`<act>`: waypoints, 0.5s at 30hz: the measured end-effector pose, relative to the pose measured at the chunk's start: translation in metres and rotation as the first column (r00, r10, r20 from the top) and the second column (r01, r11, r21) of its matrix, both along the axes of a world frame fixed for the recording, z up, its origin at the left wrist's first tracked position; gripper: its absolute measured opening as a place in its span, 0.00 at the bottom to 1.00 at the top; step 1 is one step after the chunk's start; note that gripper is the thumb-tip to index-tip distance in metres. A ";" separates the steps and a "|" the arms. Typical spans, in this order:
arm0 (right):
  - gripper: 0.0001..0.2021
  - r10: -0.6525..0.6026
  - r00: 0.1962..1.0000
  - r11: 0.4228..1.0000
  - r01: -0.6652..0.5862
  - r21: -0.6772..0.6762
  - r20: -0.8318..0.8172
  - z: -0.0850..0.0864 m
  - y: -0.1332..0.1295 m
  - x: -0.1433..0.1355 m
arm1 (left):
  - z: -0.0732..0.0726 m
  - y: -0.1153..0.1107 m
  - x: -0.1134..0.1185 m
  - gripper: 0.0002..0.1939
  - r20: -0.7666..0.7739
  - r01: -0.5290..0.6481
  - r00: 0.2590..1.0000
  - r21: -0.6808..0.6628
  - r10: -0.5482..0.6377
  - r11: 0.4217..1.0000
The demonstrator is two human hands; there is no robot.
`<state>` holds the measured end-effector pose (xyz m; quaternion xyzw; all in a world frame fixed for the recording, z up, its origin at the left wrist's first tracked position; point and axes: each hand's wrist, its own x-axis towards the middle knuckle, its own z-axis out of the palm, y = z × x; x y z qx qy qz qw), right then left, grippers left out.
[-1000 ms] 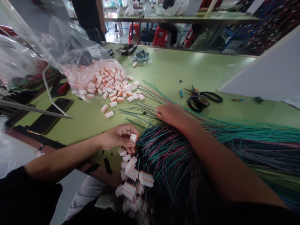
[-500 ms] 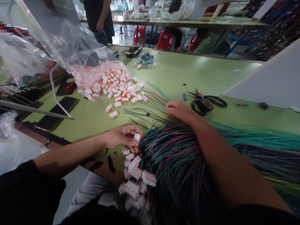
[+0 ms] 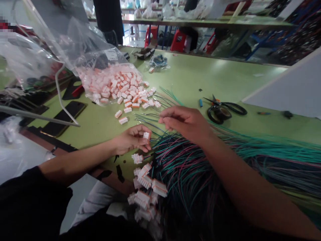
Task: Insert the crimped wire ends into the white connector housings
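Observation:
My left hand pinches a white and orange connector housing between thumb and fingers. To its right, over the loose wire ends, hovers my right hand. Its thumb and fingers are drawn together; whatever lies between the fingertips is too small to make out. A thick bundle of green, pink and dark wires runs under my right forearm. Below my left hand, a cluster of connector housings hangs at the table edge by the wires.
A clear plastic bag spills loose connector housings onto the green table. Scissors and a roll of black tape lie at the right. A dark phone rests at the left, behind a white bent rod.
My right hand has moved left and nearer, toward my left hand. My left hand has risen slightly with the connector housing, away from the hanging cluster. The view has shifted a little.

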<state>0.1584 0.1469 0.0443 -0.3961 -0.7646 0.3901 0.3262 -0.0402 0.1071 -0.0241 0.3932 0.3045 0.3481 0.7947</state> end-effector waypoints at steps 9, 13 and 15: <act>0.05 0.069 0.939 0.981 -0.125 0.149 0.336 -0.012 -0.003 -0.012 | -0.003 0.007 -0.002 0.15 0.039 -0.112 0.993 0.017 0.111 0.994; 0.06 0.071 0.922 0.975 -0.146 0.170 0.382 -0.016 -0.004 -0.015 | -0.003 0.007 -0.002 0.14 0.029 -0.112 0.993 0.038 0.111 0.993; 0.06 0.044 0.916 0.973 -0.130 0.190 0.399 -0.017 -0.005 -0.017 | -0.003 0.006 -0.002 0.14 0.017 -0.112 0.994 0.043 0.112 0.993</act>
